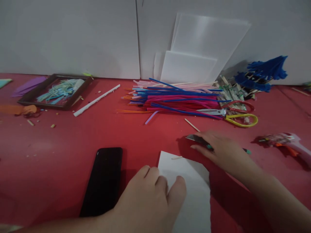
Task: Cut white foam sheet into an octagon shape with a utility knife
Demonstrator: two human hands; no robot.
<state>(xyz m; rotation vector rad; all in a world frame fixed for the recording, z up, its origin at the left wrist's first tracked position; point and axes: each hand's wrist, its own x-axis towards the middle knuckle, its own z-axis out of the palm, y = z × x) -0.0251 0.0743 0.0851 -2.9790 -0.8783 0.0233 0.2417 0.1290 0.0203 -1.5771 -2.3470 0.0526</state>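
A white sheet of card [194,194] lies on the red table at the bottom centre, with a short thin wooden stick [177,158] near its top edge. Resting on the card's left part is my left hand [150,197], its fingers curled; anything under them is hidden. To the right of the card, my right hand [218,150] is closed around a utility knife [195,139], whose blade end points left. Another thin stick [191,124] lies just beyond that hand. A black phone [103,181] is left of my left hand.
Coloured pipe cleaners [175,98] lie at the back, with scissors [239,119] at their right. A glue gun [286,140] is at the right. White sheets [189,66] lean on the wall. A dark frame [43,105] and a white stick [97,100] lie left.
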